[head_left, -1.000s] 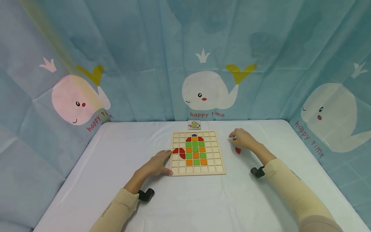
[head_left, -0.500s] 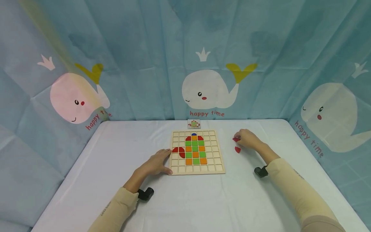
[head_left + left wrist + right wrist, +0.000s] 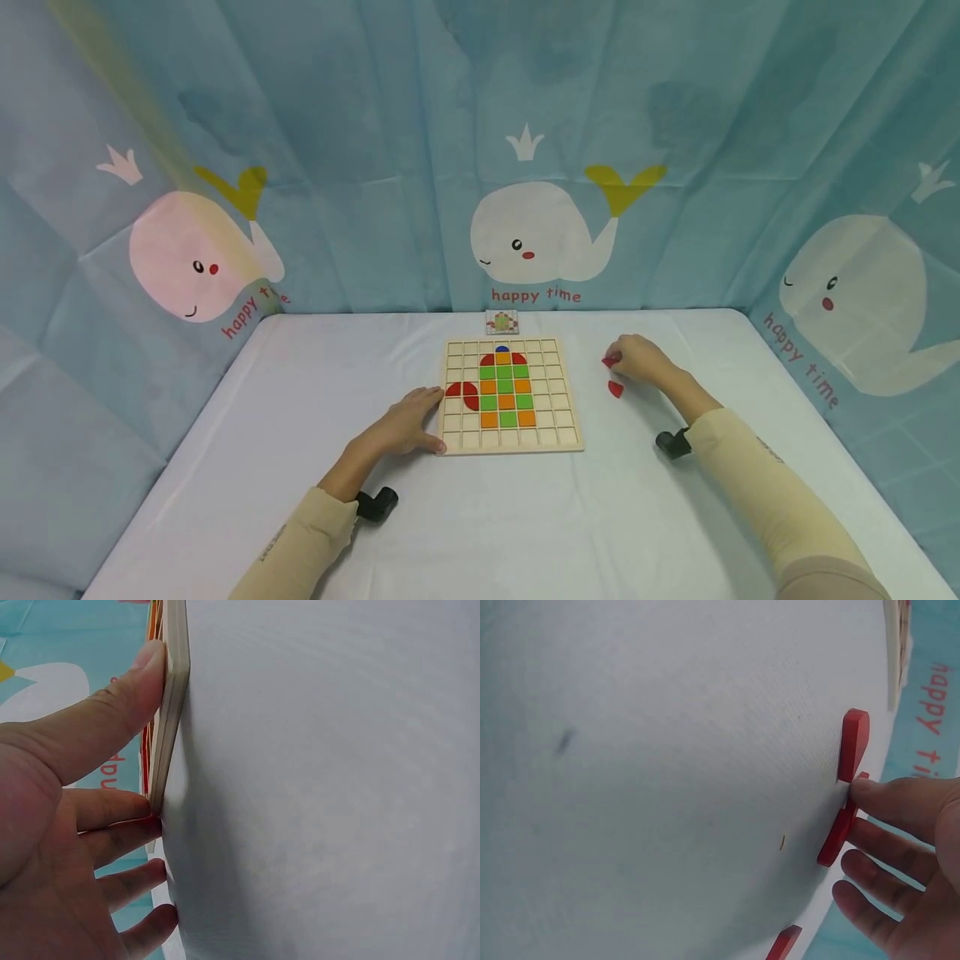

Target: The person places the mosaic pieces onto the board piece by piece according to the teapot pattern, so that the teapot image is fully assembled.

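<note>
My left hand (image 3: pixel 407 423) lies along the left side of the wooden grid board (image 3: pixel 558 433), fingers mostly straight. In the left wrist view its thumb rests on the edge of the board (image 3: pixel 174 697) and its fingertips touch the side. The board holds green, orange, red and blue tiles. Right of it, my right hand (image 3: pixel 637 358) is low over the table with a rounded red tile (image 3: pixel 611 362) at its fingertips. In the right wrist view the thumb and index finger pinch at red tiles; one red tile (image 3: pixel 854 746) lies just beyond the thumb, another (image 3: pixel 836 840) by the index finger.
A separate red tile (image 3: pixel 615 389) lies on the white tablecloth (image 3: pixel 525 525), nearer me than the right hand. Behind the board stands a small picture card (image 3: pixel 502 322). A blue whale-print curtain (image 3: pixel 360 167) closes off the back and sides.
My right hand has shifted slightly right and its fingers have closed in on the red tiles, which now show at the fingertips. My left hand has stayed at the board.
</note>
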`<state>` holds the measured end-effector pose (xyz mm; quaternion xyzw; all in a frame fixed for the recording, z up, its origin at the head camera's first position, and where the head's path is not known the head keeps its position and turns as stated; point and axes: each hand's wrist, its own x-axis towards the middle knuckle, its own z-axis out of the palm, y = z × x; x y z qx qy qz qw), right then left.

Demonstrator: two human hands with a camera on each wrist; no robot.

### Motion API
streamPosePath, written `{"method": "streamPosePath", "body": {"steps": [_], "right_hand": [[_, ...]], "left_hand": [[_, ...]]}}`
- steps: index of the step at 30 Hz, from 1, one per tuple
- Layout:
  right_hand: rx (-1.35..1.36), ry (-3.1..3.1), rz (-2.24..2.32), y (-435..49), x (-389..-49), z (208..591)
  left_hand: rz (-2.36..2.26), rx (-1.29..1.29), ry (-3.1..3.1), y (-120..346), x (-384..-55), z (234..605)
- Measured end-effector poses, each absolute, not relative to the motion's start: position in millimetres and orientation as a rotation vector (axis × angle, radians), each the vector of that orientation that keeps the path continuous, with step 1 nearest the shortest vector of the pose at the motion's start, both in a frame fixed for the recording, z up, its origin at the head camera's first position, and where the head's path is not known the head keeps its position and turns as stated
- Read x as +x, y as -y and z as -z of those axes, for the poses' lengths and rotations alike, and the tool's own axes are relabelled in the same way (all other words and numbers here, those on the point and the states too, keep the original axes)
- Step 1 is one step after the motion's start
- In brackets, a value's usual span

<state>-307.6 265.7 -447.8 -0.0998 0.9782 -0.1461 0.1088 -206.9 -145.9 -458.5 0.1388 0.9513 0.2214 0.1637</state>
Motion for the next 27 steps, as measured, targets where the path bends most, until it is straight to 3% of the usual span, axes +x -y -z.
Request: {"method": "streamPosePath", "body": {"steps": [27], "right_hand": [[-0.210, -2.862, 0.471, -263.2, -309.1, 449.0]], "left_hand": [[-0.637, 0.383, -2.718, 144.6, -207.2, 459.0]]}}
